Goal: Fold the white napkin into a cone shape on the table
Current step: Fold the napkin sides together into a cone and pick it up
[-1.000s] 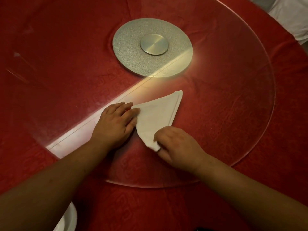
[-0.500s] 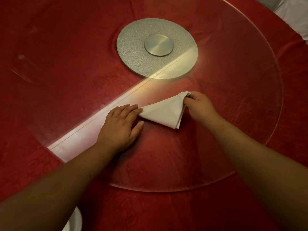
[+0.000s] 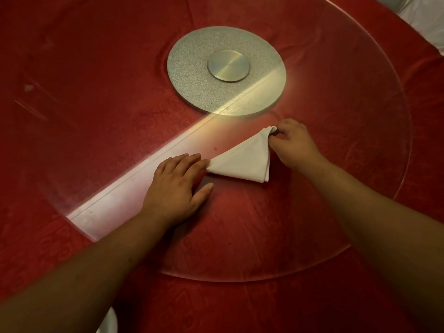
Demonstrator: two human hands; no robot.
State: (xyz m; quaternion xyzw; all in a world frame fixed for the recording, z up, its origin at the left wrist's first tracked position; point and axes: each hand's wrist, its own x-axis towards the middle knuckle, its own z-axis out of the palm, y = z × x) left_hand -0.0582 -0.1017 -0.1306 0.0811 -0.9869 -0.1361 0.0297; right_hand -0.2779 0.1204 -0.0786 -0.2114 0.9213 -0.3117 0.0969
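The white napkin lies folded into a narrow triangle on the round glass turntable, which rests on a red tablecloth. My left hand lies flat on the glass with its fingertips pressing the napkin's pointed left tip. My right hand pinches the napkin's upper right corner between thumb and fingers, and that corner is lifted a little and curled. The layered edge of the napkin shows at its lower right.
A grey speckled disc with a metal hub sits at the turntable's centre, behind the napkin. A bright strip of light crosses the glass diagonally. A white dish edge shows at the bottom left, and white cloth at the top right.
My right hand has moved from the napkin's near corner to its far right corner, folding the cloth over into a narrower triangle. My left hand has stayed on the left tip.
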